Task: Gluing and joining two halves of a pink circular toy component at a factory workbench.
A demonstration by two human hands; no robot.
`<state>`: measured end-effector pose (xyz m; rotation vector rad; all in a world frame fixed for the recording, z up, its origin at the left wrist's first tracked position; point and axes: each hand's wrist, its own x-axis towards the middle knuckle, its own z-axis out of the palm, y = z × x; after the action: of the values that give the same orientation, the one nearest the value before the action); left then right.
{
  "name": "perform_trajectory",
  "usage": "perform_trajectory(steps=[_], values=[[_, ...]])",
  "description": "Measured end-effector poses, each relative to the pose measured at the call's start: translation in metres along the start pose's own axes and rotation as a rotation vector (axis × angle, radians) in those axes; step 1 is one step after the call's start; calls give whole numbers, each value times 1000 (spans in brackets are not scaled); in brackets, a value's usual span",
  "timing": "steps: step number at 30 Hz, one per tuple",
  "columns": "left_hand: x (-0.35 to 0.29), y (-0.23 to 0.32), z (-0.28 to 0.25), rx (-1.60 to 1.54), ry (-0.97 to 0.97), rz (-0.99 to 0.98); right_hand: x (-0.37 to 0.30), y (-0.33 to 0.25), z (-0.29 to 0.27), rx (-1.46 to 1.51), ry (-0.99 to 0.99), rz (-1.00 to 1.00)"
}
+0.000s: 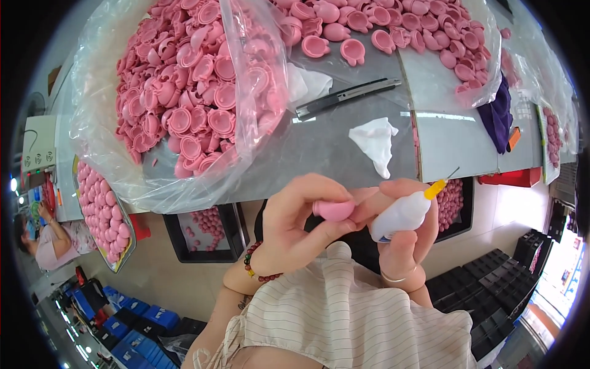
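You are holding both hands together just below the near edge of the worktop [344, 147], over your lap. Your left hand [295, 227] is pinching a small pink rubber piece [335, 210] between thumb and fingertips, its rounded back facing up toward the camera. Your right hand [402, 237] is wrapping around a small white squeeze bottle [399, 216] and is also touching the pink piece from the right, so the two hands are meeting at it.

The bottle is lying with its long axis running from lower left to upper right: its base is sitting just beside the pink piece, while its yellow nozzle [435, 188] and thin needle tip are pointing up and to the right, away from the piece. So the piece is lying to the left of the bottle's base, on the end opposite the nozzle, and your left hand is the nearer one to it.

Farther up the worktop, a clear plastic bag [184, 98] is spilling over with many more pink pieces, a second heap [399, 31] is lying to the upper right, and a dark utility knife [347, 97] and a crumpled white cloth [376, 140] are resting between them and your hands.
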<state>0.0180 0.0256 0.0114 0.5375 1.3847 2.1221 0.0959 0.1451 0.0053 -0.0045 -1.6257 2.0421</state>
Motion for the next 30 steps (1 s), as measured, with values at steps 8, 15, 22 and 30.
perform_trajectory(steps=[8, 15, 22, 30], values=[[7, -4, -8, 513, -226, 166, 10, -10, 3, 10, 122, 77], [8, -7, -14, 281, -264, 72, 4, 1, 2, 28, 60, 66], [1, 0, -9, -352, -91, -245, 15, -8, -7, -83, 389, -12], [-1, -14, -11, -294, -147, -63, 25, -24, -25, -209, -25, -489]])
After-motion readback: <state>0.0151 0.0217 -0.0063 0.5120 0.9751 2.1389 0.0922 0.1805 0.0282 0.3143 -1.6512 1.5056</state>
